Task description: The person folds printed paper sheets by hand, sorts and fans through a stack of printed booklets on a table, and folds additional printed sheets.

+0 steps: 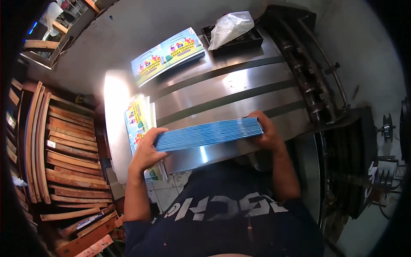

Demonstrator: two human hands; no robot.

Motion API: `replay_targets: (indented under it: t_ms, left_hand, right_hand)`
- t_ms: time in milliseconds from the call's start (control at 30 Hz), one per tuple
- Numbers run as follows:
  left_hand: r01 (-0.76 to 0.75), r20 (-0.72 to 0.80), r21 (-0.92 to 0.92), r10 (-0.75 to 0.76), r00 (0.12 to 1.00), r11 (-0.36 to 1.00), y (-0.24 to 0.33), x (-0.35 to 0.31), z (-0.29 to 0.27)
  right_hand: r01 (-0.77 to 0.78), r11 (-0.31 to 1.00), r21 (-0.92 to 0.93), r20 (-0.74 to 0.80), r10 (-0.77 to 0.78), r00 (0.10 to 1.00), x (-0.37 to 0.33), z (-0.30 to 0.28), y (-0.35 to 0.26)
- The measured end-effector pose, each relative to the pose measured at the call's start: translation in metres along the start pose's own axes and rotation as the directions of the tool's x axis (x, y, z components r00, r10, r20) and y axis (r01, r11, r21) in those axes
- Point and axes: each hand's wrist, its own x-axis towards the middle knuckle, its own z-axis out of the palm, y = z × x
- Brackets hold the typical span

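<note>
Between my two hands I hold a stack of booklets [209,133], its blue layered edges facing me, above the near side of a metal machine table. My left hand [149,147] grips the stack's left end, thumb on top. At the right end, my right hand [266,132] is closed around the corner. Close to my left hand lies a pile of colourful printed booklets [138,115], partly hidden by that hand and forearm. Farther back on the table rests another neat pile of printed sheets or booklets [168,55] with yellow and blue covers.
Dark strips cross the shiny metal table [231,85]. At its back stands a black tray [239,45] with a clear plastic bag [232,29]. A roller mechanism [302,68] borders the right side. Stacked wooden slats [75,150] fill the left.
</note>
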Motion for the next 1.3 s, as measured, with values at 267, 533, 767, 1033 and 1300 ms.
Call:
replay_targets:
  t_ms: [267, 533, 767, 1033, 1300]
  left_hand:
    - [-0.256, -0.247, -0.709, 0.108, 0.963, 0.657, -0.053, -0.011, 0.053]
    - [-0.362, -0.316, -0.310, 0.263, 0.912, 0.879, -0.077, 0.001, 0.062]
    - [-0.221, -0.340, -0.502, 0.044, 0.939, 0.836, -0.053, -0.001, 0.070]
    - [-0.256, -0.393, -0.461, 0.063, 0.917, 0.850, -0.069, 0.000, 0.074]
    - [-0.260, -0.383, -0.477, 0.067, 0.921, 0.840, -0.069, 0.001, 0.072]
  right_hand:
    - [-0.023, 0.998, 0.050, -0.089, 0.027, 0.996, -0.009, 0.027, 0.001]
    - [-0.014, 0.997, -0.079, -0.029, 0.012, 1.000, -0.003, 0.014, -0.005]
    - [0.233, 0.489, -0.840, 0.069, -0.330, 0.941, -0.030, 0.048, -0.054]
    - [0.158, 0.380, -0.912, 0.042, -0.295, 0.954, -0.041, 0.076, -0.054]
    - [0.126, 0.463, -0.878, -0.040, -0.332, 0.942, -0.024, 0.083, -0.062]
